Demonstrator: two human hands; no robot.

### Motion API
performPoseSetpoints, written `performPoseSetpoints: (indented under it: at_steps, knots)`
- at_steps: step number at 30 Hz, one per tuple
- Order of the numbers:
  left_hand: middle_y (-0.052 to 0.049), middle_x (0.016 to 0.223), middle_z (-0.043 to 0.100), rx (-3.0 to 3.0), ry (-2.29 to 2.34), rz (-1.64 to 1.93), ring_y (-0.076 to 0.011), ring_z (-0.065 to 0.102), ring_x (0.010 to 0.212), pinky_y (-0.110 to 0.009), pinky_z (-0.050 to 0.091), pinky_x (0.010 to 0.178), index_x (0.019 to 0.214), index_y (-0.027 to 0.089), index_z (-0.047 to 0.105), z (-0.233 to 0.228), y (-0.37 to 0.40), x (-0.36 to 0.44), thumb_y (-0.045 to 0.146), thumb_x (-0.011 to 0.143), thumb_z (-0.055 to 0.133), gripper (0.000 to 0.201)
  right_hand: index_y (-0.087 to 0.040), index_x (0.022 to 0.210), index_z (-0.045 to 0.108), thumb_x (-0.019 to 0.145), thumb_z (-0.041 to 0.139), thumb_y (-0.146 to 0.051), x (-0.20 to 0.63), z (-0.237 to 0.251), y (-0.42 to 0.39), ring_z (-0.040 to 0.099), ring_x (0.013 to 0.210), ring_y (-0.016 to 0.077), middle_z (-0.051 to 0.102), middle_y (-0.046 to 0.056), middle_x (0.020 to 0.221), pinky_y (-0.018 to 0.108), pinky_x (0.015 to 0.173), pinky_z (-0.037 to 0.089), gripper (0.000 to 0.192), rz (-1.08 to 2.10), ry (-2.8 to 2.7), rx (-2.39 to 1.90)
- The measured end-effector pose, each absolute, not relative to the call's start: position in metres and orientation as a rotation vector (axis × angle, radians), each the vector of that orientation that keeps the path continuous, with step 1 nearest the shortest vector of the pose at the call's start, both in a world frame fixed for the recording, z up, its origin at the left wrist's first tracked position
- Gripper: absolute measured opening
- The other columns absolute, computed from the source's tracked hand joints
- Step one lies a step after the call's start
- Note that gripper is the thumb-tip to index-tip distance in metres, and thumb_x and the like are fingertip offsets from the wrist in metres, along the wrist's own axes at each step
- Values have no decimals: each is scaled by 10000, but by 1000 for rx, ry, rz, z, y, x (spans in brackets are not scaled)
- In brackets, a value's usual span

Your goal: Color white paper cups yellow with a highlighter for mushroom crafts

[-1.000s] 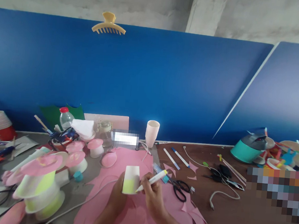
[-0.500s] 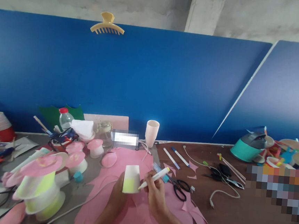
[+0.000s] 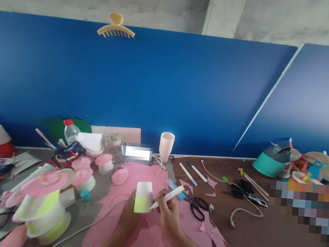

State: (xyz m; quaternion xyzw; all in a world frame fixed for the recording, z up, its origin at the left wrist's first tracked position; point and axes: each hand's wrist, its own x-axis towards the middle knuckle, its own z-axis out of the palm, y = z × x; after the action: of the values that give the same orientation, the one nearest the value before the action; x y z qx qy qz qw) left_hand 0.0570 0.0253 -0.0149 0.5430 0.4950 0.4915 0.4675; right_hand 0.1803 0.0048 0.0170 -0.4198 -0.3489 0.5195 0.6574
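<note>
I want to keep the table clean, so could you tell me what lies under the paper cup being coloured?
Under the paper cup, held by the left hand, lies a pink paper sheet. The hands and forearms cover part of the sheet, so anything beneath them is hidden.

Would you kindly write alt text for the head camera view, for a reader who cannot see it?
A person's left hand holds an upturned paper cup, its lower half yellow-green, while the right hand puts a marker to its side, above pink paper. Black scissors lie just right.
</note>
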Motion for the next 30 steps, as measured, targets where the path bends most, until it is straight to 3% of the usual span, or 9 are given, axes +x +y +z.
performPoseSetpoints:
  at_steps: [6, 12, 23, 30]
  knots:
    - [-57, 789, 728, 1339, 1197, 1239, -245, 652, 732, -342, 506, 665, 853, 176, 666, -14, 25, 57, 323, 703, 659, 210, -217, 578, 499, 668, 742, -540, 181, 10, 10, 359, 426, 94, 394, -81, 447, 224, 444, 359, 414, 1171, -598, -961]
    - [-40, 739, 714, 1306, 1223, 1248, -239, 637, 696, -344, 502, 652, 805, 196, 676, -11, 25, 58, 381, 671, 683, 230, -206, 549, 500, 695, 722, -521, 183, 5, 10, 328, 433, 88, 392, -67, 461, 221, 436, 306, 412, 1187, -674, -931]
    - [-15, 758, 728, 1284, 1179, 1237, -230, 648, 717, -321, 504, 660, 833, 187, 684, -9, 25, 58, 288, 676, 661, 188, -209, 562, 467, 702, 705, -484, 181, 12, 8, 343, 434, 90, 398, -69, 453, 226, 437, 328, 390, 1159, -675, -963]
    - [-35, 746, 726, 1274, 1232, 1262, -265, 650, 739, -342, 495, 669, 818, 179, 694, -12, 28, 57, 369, 655, 691, 251, -224, 554, 443, 711, 708, -420, 184, 8, 9, 315, 446, 91, 365, -78, 472, 221, 445, 302, 365, 1192, -633, -943]
